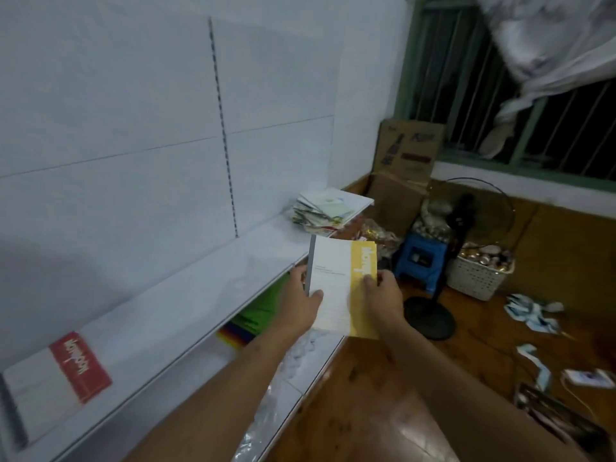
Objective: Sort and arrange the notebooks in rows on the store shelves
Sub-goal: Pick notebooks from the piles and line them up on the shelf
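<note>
Both hands hold a white notebook with a yellow band just off the front edge of the white upper shelf. My left hand grips its grey spine side. My right hand pinches the yellow edge. A white notebook with a red band lies flat at the shelf's near left end. A messy pile of notebooks sits at the shelf's far end.
Green and rainbow-coloured items lie on the lower shelf. On the wooden floor stand a blue stool, a black fan, a white basket of cans, cardboard boxes and scattered papers.
</note>
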Tool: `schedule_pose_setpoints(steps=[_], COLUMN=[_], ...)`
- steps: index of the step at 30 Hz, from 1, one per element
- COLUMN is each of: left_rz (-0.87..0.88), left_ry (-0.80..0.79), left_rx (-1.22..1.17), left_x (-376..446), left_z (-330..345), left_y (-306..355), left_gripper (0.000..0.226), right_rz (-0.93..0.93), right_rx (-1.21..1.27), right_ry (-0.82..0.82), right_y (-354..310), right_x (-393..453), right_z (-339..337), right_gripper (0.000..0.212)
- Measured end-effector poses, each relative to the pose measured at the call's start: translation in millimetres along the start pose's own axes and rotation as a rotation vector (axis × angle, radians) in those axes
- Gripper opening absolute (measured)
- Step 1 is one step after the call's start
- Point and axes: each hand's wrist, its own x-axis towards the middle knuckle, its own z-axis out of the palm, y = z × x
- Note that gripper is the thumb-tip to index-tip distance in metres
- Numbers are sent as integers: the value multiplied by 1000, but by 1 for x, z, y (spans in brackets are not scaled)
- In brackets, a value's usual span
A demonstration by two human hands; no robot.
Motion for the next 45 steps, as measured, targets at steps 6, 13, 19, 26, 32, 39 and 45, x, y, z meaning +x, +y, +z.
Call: schedule_pose_setpoints(steps=[6, 13, 19, 26, 32, 39, 45], left_rz=[0, -32, -158, -375, -524, -694, -799], left_ry=[-54, 34, 218, 463, 604, 624, 607], left_rx=[33, 42, 102, 198, 137, 204, 340], left_x=[37, 98, 137, 120, 93, 85, 96], left_z=[44, 11, -75, -174, -213, -213, -201], left_y=[8, -17, -77, -160, -209, -251, -265], left_gripper=[55, 48, 48, 48, 54, 52, 57], right_rz=[50, 15, -153, -343, -415, -456, -574], right_rx=[-19, -50, -87, -204, -271, -345, -579], right_ry=[15, -111, -332, -683, -929, -1081, -1027], right_y=[16, -8, -52, -73, -77, -59, -49], right_x=[47, 98, 115, 80, 52, 40, 36], right_z=[-21, 43, 159, 301, 389, 445, 470], right_gripper=[19, 38, 28, 37, 37, 35, 30])
